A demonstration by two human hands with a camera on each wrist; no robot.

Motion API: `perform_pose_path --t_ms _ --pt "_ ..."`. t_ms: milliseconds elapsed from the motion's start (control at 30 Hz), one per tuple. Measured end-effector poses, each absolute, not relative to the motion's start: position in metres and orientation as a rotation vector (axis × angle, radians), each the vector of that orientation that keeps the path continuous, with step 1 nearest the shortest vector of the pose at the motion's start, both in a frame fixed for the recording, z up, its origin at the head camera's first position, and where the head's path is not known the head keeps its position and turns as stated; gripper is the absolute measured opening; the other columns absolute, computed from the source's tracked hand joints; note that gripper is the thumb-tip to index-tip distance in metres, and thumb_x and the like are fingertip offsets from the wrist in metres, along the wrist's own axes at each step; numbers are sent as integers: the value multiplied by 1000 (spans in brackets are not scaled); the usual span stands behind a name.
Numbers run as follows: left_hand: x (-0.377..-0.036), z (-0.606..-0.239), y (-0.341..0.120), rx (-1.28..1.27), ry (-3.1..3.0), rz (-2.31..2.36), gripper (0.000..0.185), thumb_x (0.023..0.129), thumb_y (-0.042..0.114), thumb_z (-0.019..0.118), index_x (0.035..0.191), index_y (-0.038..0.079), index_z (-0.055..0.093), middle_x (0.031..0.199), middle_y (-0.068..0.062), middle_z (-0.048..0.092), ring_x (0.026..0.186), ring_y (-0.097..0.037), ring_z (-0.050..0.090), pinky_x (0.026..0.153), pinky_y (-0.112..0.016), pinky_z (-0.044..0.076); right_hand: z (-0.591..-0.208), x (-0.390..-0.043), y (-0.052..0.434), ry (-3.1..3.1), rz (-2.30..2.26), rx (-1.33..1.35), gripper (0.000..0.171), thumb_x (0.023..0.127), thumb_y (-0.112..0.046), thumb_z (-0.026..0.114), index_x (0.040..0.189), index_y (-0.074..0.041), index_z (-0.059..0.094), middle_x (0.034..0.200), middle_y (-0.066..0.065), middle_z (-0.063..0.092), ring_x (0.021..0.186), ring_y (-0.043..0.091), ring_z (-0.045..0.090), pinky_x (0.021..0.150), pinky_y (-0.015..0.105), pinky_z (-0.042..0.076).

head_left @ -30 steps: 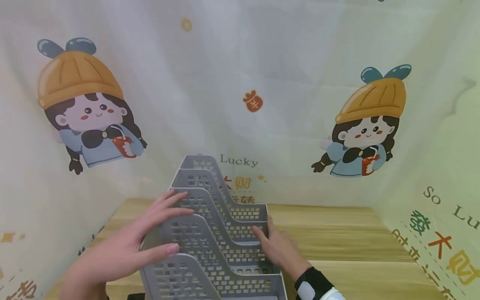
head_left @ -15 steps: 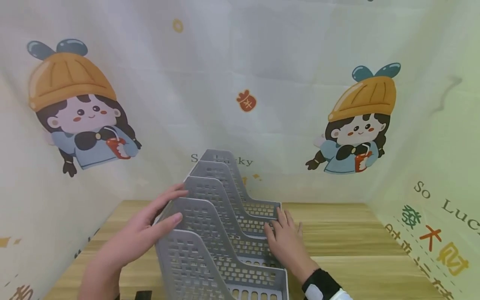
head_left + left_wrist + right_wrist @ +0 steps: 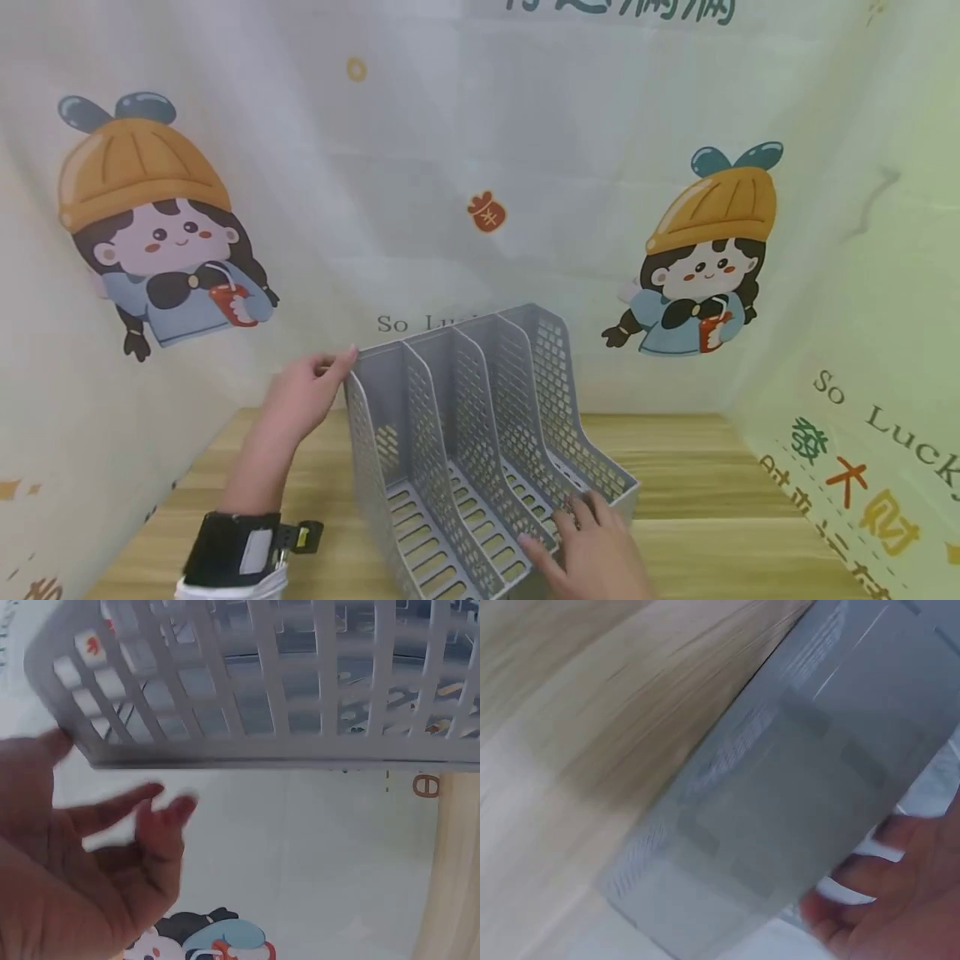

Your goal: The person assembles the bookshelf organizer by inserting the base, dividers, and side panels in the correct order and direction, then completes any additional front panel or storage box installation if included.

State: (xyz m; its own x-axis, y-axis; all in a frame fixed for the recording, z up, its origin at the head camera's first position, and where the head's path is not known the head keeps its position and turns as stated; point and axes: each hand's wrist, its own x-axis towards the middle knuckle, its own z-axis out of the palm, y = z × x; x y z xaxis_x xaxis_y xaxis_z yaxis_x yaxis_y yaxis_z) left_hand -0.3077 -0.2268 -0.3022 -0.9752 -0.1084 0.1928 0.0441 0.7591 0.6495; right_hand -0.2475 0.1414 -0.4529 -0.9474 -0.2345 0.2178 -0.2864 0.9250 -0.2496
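Note:
A grey perforated file rack [image 3: 480, 400] with several upright dividers stands on the wooden table [image 3: 697, 475], its open fronts facing me. My left hand [image 3: 307, 392] touches the rack's top back-left corner. The left wrist view shows the thumb at the rack's edge [image 3: 285, 682] and the left hand's fingers [image 3: 161, 817] spread loosely, holding nothing. My right hand [image 3: 592, 542] lies with straight fingers on the rack's low front lip at the right. In the blurred right wrist view, my right hand [image 3: 900, 900] sits against the rack's grey wall [image 3: 802, 802].
A printed cloth backdrop [image 3: 480, 167] with cartoon figures encloses the table at the back and on both sides. Bare wood [image 3: 750, 500] lies right of the rack, with a narrower strip to its left. A black band [image 3: 232, 546] wraps my left wrist.
The rack has swung round from pointing away from me to facing me with its dividers upright. My left hand moved to its top corner; my right hand slid to the front lip.

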Motion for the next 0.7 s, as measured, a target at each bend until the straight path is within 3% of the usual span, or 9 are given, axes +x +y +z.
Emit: perform_pose_path --t_ms 100,200,267,333,433,500,567,600,700 --pt "-320 -298 -222 115 -2733 -960 79 111 62 33 145 -7 54 121 -31 73 100 -38 77 89 -54 59 -463 -236 141 -2883 166 436 86 88 -91 48 128 -19 73 139 13 66 129 40 58 107 71 45" --pt "-327 -296 -213 88 -2685 -1043 72 114 55 32 151 -5 48 107 -25 76 81 -27 79 81 -46 59 -472 -230 135 -2876 42 384 95 83 -98 40 133 -23 70 138 12 65 132 38 56 107 77 39" --pt "-328 -296 -206 38 -2657 -1107 72 114 53 30 158 -4 39 117 -27 75 94 -31 79 88 -48 60 -476 -229 127 -2880 25 332 96 86 -95 40 140 -20 66 142 14 64 138 40 54 111 81 35" --pt "-327 -302 -200 -27 -2646 -1137 72 115 51 32 164 -2 30 140 -31 65 118 -41 72 100 -56 59 -476 -229 116 -2906 32 266 95 89 -90 44 148 -16 60 149 18 61 143 43 50 113 83 31" --pt "-325 -318 -189 -185 -2682 -1143 76 115 43 38 168 -4 11 167 -35 34 151 -53 43 122 -65 40 -476 -230 101 -2939 23 163 92 92 -82 52 154 -15 54 157 20 55 146 49 48 114 85 30" --pt "-326 -334 -183 -272 -2718 -1148 83 114 37 43 167 -5 -5 170 -38 20 155 -56 31 127 -65 30 -476 -230 92 -2931 8 96 90 91 -81 57 154 -16 55 156 20 57 142 52 50 114 84 30" --pt "-327 -349 -178 -297 -2766 -1130 88 114 30 44 164 -8 -18 165 -44 23 146 -57 45 125 -63 36 -475 -230 82 -2933 -13 33 91 89 -82 57 153 -18 55 151 21 61 137 54 54 115 84 31" --pt "-328 -357 -176 -278 -2800 -1120 89 114 27 43 161 -9 -23 158 -47 35 135 -55 57 119 -62 45 -475 -229 77 -2930 -13 11 91 89 -83 57 153 -18 55 148 21 63 134 54 55 115 84 31" --pt "-329 -376 -169 -185 -2912 -1043 88 113 22 41 158 -15 -24 122 -45 64 89 -44 75 86 -56 63 -474 -229 63 -2893 -59 -38 89 88 -83 58 152 -21 57 138 21 69 126 51 61 113 82 34"
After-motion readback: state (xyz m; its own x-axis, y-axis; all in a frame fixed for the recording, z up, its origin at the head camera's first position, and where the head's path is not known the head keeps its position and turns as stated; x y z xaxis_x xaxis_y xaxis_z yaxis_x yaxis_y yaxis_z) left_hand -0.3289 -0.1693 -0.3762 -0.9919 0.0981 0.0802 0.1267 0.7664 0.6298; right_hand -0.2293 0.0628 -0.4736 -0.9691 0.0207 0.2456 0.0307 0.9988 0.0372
